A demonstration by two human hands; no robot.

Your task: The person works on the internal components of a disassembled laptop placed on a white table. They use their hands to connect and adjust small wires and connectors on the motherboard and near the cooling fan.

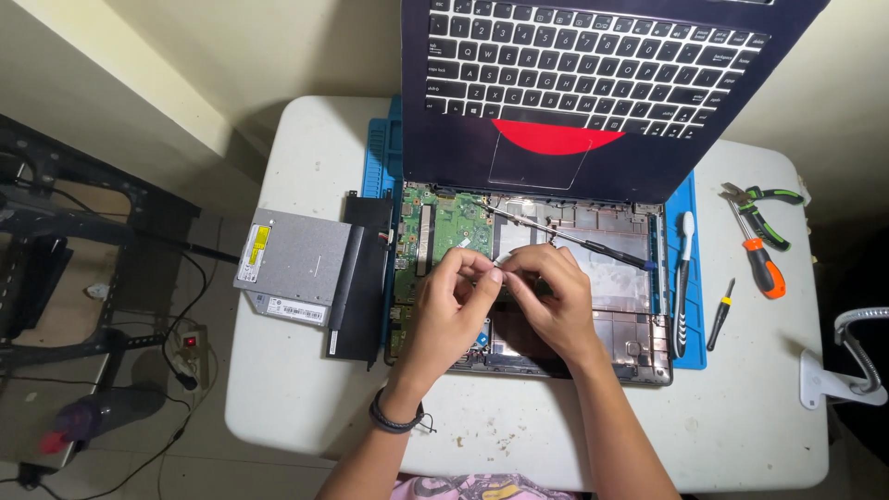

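Both hands, left hand [451, 301] & right hand [553, 298], pinch a small white strip [501, 263] mid-frame over the open laptop [639, 315]; too hard a tug may tear it.

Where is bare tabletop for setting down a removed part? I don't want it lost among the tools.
Bare table lies along the near edge, left of the left hand, below the optical drive. More lies near right, below the small screwdriver. Crowded: the opened laptop base under both hands, and the far right around the pliers.
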